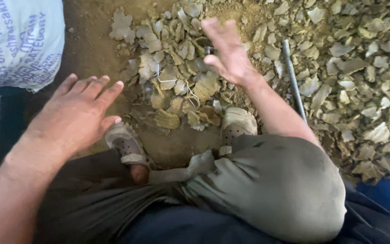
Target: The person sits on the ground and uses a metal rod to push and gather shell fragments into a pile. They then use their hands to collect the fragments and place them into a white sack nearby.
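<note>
Two bare hands, left hand point(75, 117), right hand point(229, 52), two dusty sandals point(127, 147), one metal rod point(293, 79), one printed sack point(19, 43)

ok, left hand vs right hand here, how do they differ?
The left hand hangs palm down, fingers together, over bare dirt by the left shoe. The right hand reaches farther out, fingers spread and motion-blurred, above the pile of flat broken pieces. Both are bare, open and empty.
</note>
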